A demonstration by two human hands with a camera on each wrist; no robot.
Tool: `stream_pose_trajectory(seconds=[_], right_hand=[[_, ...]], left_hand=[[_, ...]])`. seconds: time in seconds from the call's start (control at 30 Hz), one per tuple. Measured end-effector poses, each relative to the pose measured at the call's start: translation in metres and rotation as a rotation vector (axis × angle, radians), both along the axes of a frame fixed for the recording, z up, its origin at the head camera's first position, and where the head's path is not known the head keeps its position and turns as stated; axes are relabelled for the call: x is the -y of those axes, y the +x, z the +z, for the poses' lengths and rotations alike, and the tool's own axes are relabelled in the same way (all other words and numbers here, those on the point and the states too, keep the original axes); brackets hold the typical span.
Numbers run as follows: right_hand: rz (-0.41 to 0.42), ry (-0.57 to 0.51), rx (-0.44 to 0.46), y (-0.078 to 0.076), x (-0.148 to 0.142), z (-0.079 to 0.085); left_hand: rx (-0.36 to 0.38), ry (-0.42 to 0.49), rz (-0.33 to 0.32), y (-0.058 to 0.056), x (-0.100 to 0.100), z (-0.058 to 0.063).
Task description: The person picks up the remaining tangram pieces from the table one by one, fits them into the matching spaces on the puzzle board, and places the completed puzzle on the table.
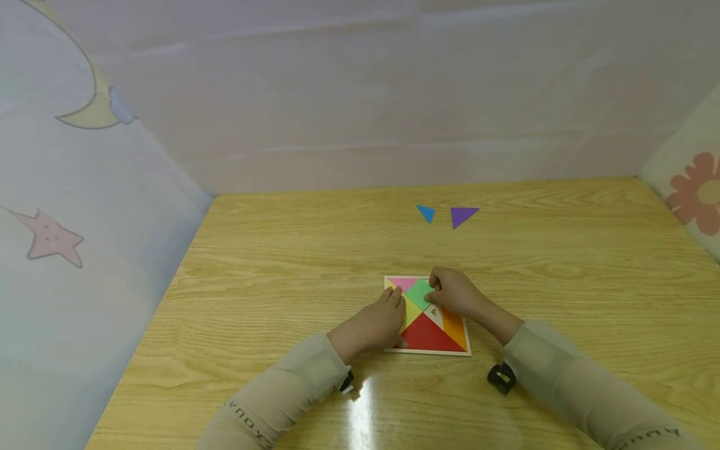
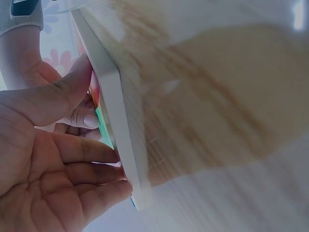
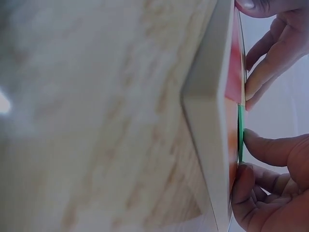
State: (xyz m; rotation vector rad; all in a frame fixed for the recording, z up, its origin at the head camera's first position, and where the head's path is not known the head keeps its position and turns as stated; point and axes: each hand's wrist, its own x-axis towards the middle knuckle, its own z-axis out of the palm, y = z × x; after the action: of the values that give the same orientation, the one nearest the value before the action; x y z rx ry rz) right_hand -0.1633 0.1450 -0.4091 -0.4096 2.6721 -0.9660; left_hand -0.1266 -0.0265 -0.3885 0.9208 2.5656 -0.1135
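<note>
A square tangram board [image 1: 444,353] with a pale rim lies on the table. My left hand [image 1: 374,322] rests on its left side, fingers fairly straight over the yellow triangle [image 1: 412,315] and thumb near the front left corner. With thumb and curled index finger, my right hand [image 1: 458,294] pinches the green square [image 1: 417,295] at the board's right back part. In the right wrist view, that green square [image 3: 241,130] stands slightly proud of the board. A pink triangle [image 1: 402,284], red triangle [image 1: 429,334] and orange piece [image 1: 457,328] lie in the board, beside a bare pale patch.
Behind the board, a blue triangle [image 1: 427,213] and a purple triangle [image 1: 463,216] lie apart on the wooden table [image 1: 281,250]. Printed cloth walls stand at the back and both sides. Dark straps show at both wrists.
</note>
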Motion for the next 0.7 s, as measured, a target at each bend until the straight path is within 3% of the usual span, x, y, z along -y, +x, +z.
stream_pose_trajectory(seconds=[0.7], right_hand=[[0.091,-0.073,0.1,-0.017,-0.011,-0.003]], left_hand=[[-0.031,0.028,-0.014,-0.001,0.0,-0.002]])
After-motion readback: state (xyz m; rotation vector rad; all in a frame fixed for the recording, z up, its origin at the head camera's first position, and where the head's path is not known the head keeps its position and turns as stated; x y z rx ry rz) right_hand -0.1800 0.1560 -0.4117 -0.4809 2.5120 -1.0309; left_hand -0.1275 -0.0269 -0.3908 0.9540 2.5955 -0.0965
